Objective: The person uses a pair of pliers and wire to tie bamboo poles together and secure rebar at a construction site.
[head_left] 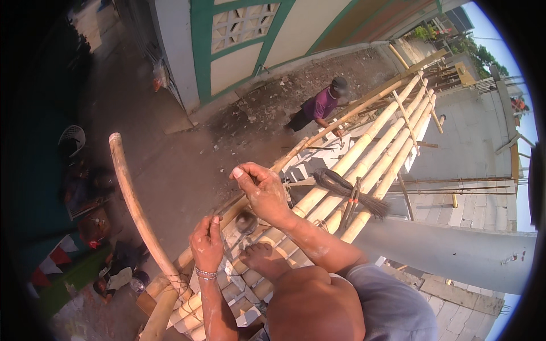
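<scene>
Though apart, both hands (207,245) (265,194) half-curled

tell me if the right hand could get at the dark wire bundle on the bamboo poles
Probably yes. The dark wire bundle lies on top of the bamboo poles, to the right of the right hand, and nothing visible walls it off; only a red-handled tool lies across part of it.

head | left head-worn fisheye | facing down | bamboo poles (372,158) near
</scene>
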